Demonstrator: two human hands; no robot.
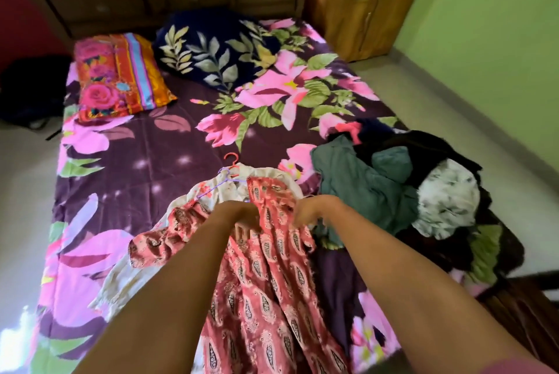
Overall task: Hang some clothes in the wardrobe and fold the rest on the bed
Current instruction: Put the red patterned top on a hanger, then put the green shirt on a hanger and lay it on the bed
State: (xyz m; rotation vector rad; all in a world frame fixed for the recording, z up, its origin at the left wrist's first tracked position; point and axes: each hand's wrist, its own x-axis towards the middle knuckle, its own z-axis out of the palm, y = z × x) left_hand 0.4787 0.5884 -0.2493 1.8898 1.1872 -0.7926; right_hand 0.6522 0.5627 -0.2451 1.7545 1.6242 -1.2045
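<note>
Head view: hands at dress

My bed [136,146] carries a clothes pile [378,180] at right and the red dress [266,283] nearest me, with a purple hanger [225,180] just beyond. My left hand [242,216] grips the red dress. My right hand [307,212] curls its fingers at the shoulder, hold unclear.

Bed [145,162] runs lengthwise away from the viewer.
Head end: pillow [121,74] at left, blanket bundle [211,50] just right of it, both on the bed.
Behind the head end: drawer cabinet [181,1]. Wardrobe [357,4] stands to its right.
Floor, left of the pillow: bag [30,92].
Near end, centre: upper garment [266,277] lies over lower garment [121,280], which shows out to the left. Hanger hook [231,159] juts from their far edge.
Right edge of the bed: clothes heap [393,186], just beside the garments.
Left hand [239,216] and right hand [311,213] grip the upper garment's far end, side by side.
</note>
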